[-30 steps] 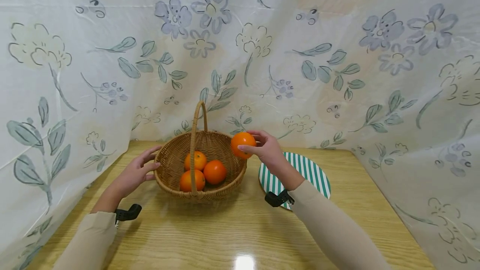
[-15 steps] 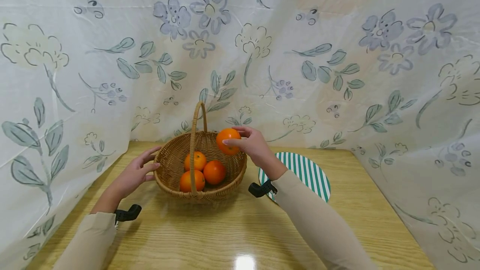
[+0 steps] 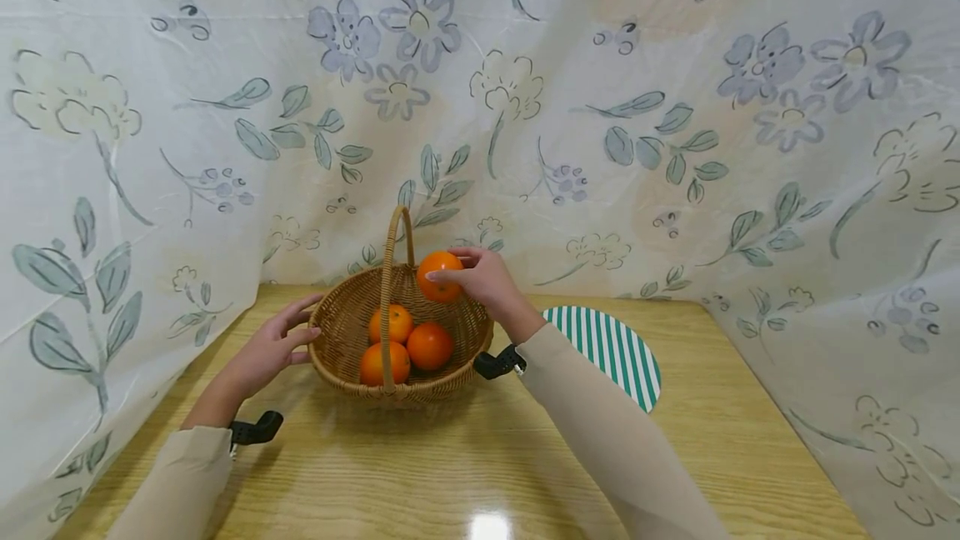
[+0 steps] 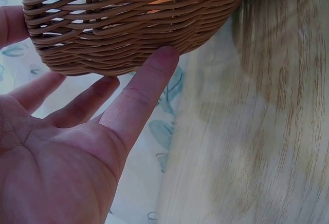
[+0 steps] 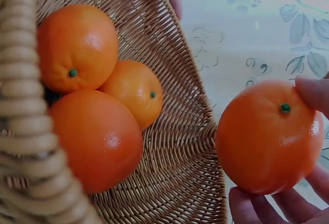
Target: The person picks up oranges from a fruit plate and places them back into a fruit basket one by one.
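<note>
My right hand holds an orange between thumb and fingers, above the back right part of a wicker basket. In the right wrist view the held orange shows a green stem end, with fingertips under it. Three more oranges lie together inside the basket: a rear one, a front one and a right one. My left hand touches the basket's left side. Its fairly straight fingers rest against the outer weave in the left wrist view.
A round mat with green and white stripes lies right of the basket, partly behind the right forearm. The basket's tall handle arches over its middle. Floral cloth hangs behind and beside the wooden table.
The right hand has carried the orange leftward, from the basket's right rim to over its inside. The left hand keeps its place at the basket.
</note>
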The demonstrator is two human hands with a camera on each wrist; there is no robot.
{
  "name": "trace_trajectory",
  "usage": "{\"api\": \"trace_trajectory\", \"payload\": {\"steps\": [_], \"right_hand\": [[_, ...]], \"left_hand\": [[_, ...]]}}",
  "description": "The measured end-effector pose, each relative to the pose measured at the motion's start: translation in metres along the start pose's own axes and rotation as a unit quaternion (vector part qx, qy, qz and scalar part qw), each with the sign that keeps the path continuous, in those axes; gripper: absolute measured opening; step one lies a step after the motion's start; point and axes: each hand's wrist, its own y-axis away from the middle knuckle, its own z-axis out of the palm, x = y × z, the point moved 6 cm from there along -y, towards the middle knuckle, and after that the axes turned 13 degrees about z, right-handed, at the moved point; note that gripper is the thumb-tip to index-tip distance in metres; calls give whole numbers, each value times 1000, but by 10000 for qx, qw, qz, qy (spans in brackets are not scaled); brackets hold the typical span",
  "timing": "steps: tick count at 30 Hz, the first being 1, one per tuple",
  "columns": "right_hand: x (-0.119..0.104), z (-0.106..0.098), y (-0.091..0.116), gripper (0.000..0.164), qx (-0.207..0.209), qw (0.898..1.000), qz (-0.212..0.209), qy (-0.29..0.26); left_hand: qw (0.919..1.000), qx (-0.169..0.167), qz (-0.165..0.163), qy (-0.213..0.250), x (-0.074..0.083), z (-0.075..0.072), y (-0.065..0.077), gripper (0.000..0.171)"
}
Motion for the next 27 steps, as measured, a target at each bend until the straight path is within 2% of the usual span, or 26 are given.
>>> {"api": "trace_trajectory", "payload": {"steps": [7,14,21,27], "right_hand": [[-4,7,-11,62,17,9994,91,339],[-7,19,-19,64,-89,9987,242,439],[-5,27,-29,62,176,9955,377,848],[-1,33,-32,61,225,9926,645,1002]], "left_hand": [[10000,-14,10,-15,1,1,0,65],[10000,8,3,-27,0,1,0,65],[10000,38,-37,-50,0,1,2,66],[10000,22,-52,-55,2,1,2,66]]}}
